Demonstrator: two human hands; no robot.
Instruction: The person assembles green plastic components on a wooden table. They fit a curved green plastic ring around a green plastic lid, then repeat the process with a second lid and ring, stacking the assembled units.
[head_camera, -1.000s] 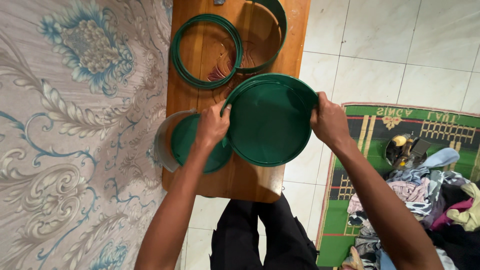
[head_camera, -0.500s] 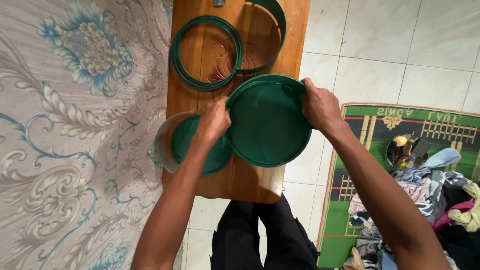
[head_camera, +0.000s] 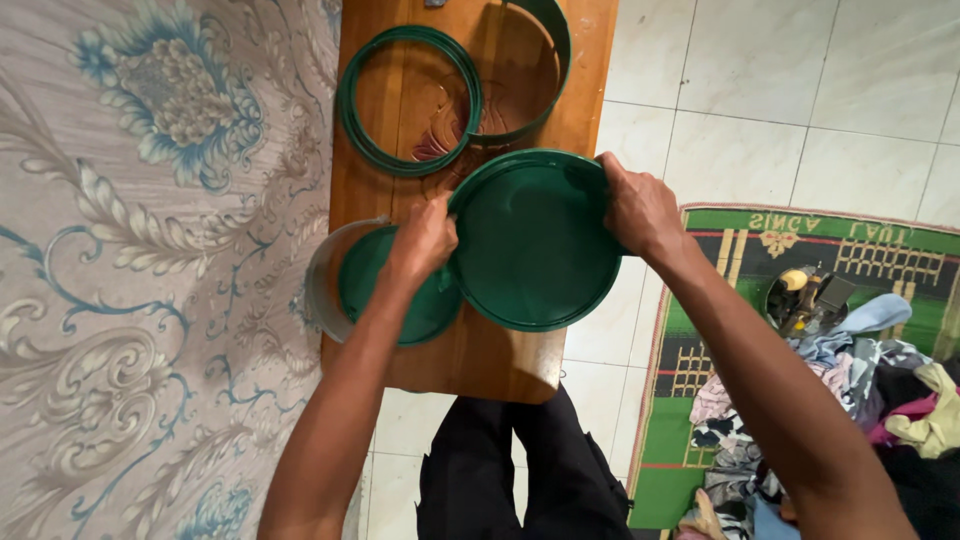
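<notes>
Item: green round lid (head_camera: 535, 240), held level over the wooden table (head_camera: 480, 360); left hand (head_camera: 425, 240) pinched its near-left rim, right hand (head_camera: 640, 210) curled over the far-right rim, fingers pressed together. Not yet seated; a clear tub (head_camera: 330, 290) with green base sat under the left hand. Two green rings (head_camera: 410, 100) lay beyond. Lid overhung the table's right edge; tiled floor (head_camera: 800, 110) open there.
</notes>
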